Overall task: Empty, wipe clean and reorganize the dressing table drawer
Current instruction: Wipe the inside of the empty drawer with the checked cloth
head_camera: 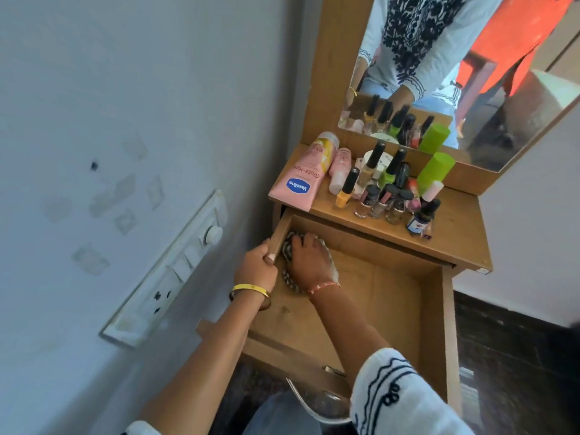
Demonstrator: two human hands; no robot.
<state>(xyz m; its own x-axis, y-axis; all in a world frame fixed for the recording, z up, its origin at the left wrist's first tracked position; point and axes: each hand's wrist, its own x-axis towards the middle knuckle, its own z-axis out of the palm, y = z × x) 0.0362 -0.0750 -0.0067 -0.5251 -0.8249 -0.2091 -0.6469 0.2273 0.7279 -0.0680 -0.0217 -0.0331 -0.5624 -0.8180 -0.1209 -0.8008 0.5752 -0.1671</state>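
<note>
Your drawer stands pulled out across the lower centre of the frame, its wooden floor bare apart from the cloth in its upper left corner; your right hand lies on that cloth, fingers curled over it and pressing it into the corner; your left hand grips the drawer's left wall from outside, thumb hooked over the rim. On the tabletop, above the drawer, a pink Vaseline tube lies at the left; nail polish bottles stand clustered beside it; a green cap rises at their right; the mirror fills the upper right.
</note>
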